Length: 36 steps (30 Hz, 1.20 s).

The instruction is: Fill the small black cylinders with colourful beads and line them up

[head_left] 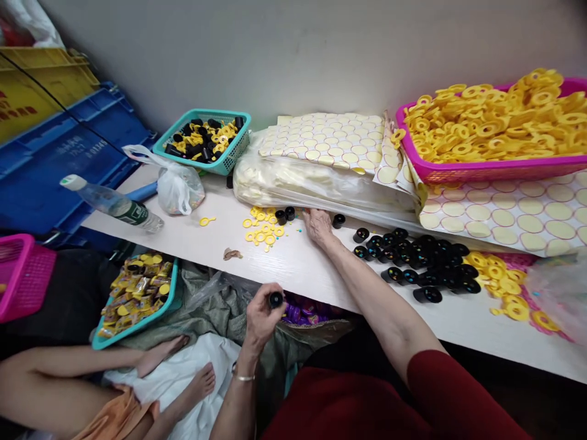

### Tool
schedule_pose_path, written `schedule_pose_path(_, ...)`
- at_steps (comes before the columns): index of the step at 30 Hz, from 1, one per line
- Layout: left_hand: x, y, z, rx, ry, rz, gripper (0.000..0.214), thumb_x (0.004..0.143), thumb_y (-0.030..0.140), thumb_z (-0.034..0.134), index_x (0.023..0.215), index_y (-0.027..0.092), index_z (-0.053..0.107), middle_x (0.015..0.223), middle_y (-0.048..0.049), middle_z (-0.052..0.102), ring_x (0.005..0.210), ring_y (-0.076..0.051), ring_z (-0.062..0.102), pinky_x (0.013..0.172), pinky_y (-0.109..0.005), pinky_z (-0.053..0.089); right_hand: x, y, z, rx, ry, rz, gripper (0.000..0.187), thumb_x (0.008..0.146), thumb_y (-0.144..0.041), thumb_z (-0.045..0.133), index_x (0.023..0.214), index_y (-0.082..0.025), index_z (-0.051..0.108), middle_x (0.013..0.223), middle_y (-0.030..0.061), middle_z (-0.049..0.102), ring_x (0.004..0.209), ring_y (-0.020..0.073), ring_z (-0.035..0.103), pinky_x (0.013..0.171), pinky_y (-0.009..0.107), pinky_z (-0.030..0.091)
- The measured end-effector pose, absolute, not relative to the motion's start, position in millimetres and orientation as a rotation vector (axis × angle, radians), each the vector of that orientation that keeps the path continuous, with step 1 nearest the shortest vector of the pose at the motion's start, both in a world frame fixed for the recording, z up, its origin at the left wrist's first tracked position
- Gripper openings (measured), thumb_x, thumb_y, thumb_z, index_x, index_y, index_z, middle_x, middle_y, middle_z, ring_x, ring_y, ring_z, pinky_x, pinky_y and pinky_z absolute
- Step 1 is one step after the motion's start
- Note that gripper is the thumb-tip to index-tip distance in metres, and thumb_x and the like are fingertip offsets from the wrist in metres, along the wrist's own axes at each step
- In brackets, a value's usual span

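Held a small black cup (276, 299) in the left hand (264, 313), clamped snugly between thumb and fingers, just in front of the near edge of the table (206, 244). Reached over the table with the right hand (318, 226), down by some tiny beads (299, 230), between two loose cups (290, 213) on one side and one more cup (338, 220) on the other. Could not tell about a pinch on anything there, with the right fingertips mostly turned from view.

Seemed best to touch the tiny beads softly, with just the fingertips, and not to sweep at them. Called, most likely, for care beside the loose cups, so as not to knock them over. Seemed wise, too, to grip the black cup gently, with the open end up.

Looked short, round and plain black, with a dark open end. Could not tell about anything inside. Looked much like the heap of cups (419, 259) farther right, some with blue and orange specks inside. Lay well apart from that heap.
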<state>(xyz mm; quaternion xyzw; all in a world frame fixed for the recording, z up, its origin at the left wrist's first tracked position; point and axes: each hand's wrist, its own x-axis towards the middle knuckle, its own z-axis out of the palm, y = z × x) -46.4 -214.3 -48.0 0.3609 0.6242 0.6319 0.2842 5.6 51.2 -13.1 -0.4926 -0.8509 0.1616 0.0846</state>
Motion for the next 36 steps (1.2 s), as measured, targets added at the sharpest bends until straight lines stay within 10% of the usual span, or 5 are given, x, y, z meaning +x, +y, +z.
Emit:
schedule_pose_path(7, -27, -249, -84, 0.732, 1.704, 1.304, 0.031, 0.057, 0.019, 0.066, 0.088, 0.018, 0.063, 0.089, -0.0023, 0.062, 0.084, -0.017, 0.057, 0.077, -0.027, 0.044, 6, 57, -28, -1.213, -2.472, 0.536, 0.038, 0.087, -0.033, 0.048, 0.118, -0.014, 0.056, 0.123, 0.0156, 0.056, 0.114, 0.0284, 0.047, 0.093, 0.035, 0.037)
schedule_pose_path(23, 4, -183, -66, 0.505, 1.732, 1.517, 0.045, 0.051, 0.025, 0.077, 0.094, 0.014, 0.069, 0.089, -0.0018, 0.070, 0.085, -0.018, 0.061, 0.087, -0.030, 0.045, 56, -32, -47, -0.330, -2.483, 0.960, 0.021, 0.088, -0.028, 0.047, 0.076, -0.016, 0.060, 0.084, 0.0090, 0.057, 0.085, 0.0211, 0.044, 0.081, 0.037, 0.037)
schedule_pose_path(28, 14, -183, -70, 0.459, 1.775, 1.667, 0.016, 0.062, 0.030, 0.067, 0.067, 0.016, 0.060, 0.067, 0.0000, 0.062, 0.065, -0.013, 0.055, 0.063, -0.025, 0.047, 68, -91, -41, -0.345, -2.502, 1.033, 0.037, 0.093, -0.038, 0.039, 0.070, -0.017, 0.060, 0.077, 0.0077, 0.055, 0.080, 0.0188, 0.043, 0.078, 0.035, 0.038)
schedule_pose_path(36, 2, -189, -73, 0.612, 1.852, 1.591, 0.026, 0.065, 0.036, 0.061, 0.052, 0.019, 0.045, 0.055, 0.0029, 0.044, 0.054, -0.010, 0.042, 0.049, -0.024, 0.038, 81, -134, -27, -0.398, -2.002, 1.573, 0.035, 0.090, -0.045, 0.044, 0.075, -0.019, 0.062, 0.081, 0.0055, 0.061, 0.082, 0.0157, 0.054, 0.076, 0.031, 0.045)
